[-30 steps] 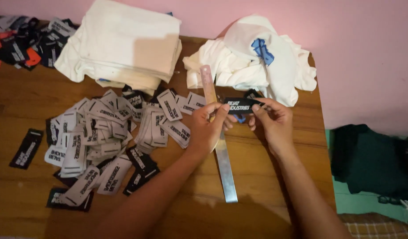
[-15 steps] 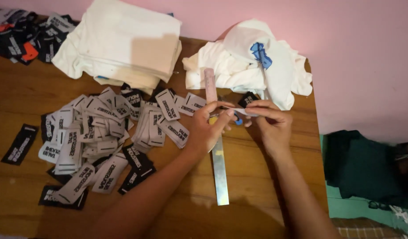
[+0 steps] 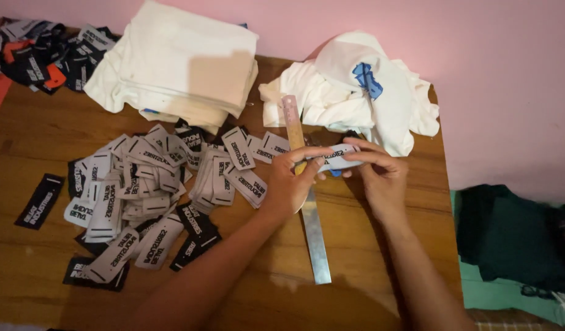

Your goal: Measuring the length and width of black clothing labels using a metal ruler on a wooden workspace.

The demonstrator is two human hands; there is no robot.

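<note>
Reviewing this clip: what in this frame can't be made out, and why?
Head view only.
- Label held between left hand and right hand: fingers cover both ends; its underside faces away.
- Metal ruler: middle hidden under the left hand; markings too small.
- Dark item under the crumpled white shirt: mostly covered, kind unclear.
- Dark labels at top left: cut off by the frame edge.

Your tabletop (image 3: 368,245) is brown wood with darker lines. The label (image 3: 339,157) you hold is white with black letters. The pile of labels (image 3: 141,184) is black and white. The ruler (image 3: 310,214) is shiny silver. The folded cloths (image 3: 184,61) are cream. The crumpled cloth (image 3: 356,98) is white with a blue patch. The wall (image 3: 491,73) is pink.
</note>
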